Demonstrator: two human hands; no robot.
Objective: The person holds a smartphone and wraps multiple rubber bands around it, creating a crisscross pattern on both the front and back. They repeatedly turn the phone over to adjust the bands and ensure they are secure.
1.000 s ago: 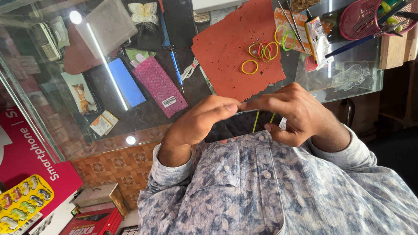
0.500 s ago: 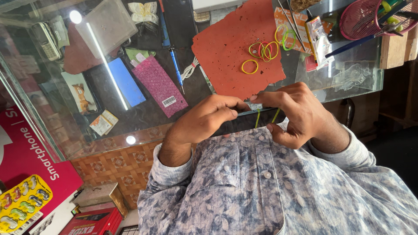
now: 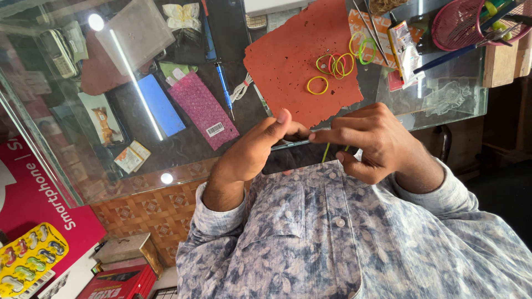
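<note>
I see both hands pinch one thin, dark flat thing (image 3: 288, 143), left hand (image 3: 252, 152) and right hand (image 3: 377, 141). Fingers hide most of it. Its long side runs from hand to hand, near the counter (image 3: 183, 149) edge.

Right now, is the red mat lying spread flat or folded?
Spread flat: the red mat lies open on the glass counter, rubber bands resting on it.

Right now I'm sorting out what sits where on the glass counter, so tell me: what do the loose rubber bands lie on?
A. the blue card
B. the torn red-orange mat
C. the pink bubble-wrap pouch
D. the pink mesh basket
B: the yellow, green and pink rubber bands lie scattered on the torn red-orange mat spread on the glass counter, apart from both hands.
</note>
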